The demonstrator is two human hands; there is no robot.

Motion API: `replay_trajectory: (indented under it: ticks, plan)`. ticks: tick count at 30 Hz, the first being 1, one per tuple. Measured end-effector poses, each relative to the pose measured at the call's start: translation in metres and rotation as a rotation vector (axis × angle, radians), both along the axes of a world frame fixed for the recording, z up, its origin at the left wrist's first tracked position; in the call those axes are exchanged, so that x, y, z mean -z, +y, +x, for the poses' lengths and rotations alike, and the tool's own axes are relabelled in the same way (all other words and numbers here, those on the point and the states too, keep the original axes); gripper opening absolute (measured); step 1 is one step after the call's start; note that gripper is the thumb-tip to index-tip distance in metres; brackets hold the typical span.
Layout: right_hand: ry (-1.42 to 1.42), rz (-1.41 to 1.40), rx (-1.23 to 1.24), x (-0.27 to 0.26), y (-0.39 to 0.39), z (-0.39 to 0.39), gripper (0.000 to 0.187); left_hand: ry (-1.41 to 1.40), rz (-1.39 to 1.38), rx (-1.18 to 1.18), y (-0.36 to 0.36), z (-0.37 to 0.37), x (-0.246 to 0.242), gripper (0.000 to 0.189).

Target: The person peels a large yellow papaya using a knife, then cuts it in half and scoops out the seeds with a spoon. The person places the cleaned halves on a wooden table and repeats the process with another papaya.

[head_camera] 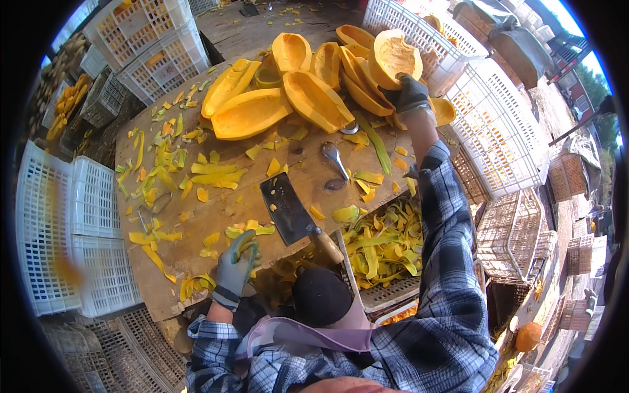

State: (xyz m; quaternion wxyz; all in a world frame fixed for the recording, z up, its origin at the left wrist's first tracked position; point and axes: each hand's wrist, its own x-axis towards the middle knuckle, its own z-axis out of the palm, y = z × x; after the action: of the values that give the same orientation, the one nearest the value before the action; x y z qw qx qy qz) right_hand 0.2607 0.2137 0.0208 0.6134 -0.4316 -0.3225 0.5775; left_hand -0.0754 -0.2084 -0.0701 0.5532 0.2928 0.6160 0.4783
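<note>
My right hand (412, 93), in a dark glove, grips the lower edge of a hollowed, peeled squash half (395, 54) at the table's far right. Several more orange squash halves (250, 115) are heaped beside it, mostly hollow side up. My left hand (235, 265), in a grey and green glove, is at the near edge of the wooden table (290, 154) with fingers loosely bent and nothing visible in them. Between the hands lie a cleaver (287, 209) with a wooden handle, which juts over the near edge, and a metal spoon (334, 157).
Peel scraps (167, 167) litter the table's left side, around a wire-like metal tool (144, 218). Below the near edge stands a crate (388, 297) full of peel. White plastic crates (496, 132) stand at the right, with more stacked crates (98, 231) at the left.
</note>
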Motion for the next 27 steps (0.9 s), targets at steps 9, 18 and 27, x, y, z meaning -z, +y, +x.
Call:
replay_trajectory:
  ticks: [9, 18, 27]
  plan:
    - [-0.044, 0.023, -0.02, 0.023, 0.044, 0.066, 0.039, 0.053, -0.015, 0.001, 0.001, -0.004, -0.002, 0.038]
    - [-0.951, 0.371, -0.015, 0.134, -0.193, 0.001, 0.024, 0.061, 0.014, 0.051, 0.002, -0.001, 0.004, 0.036]
    - [-1.672, 0.055, -0.106, 0.13, -0.121, -0.052, 0.049, 0.079, -0.017, 0.026, 0.004, 0.003, 0.0, 0.039]
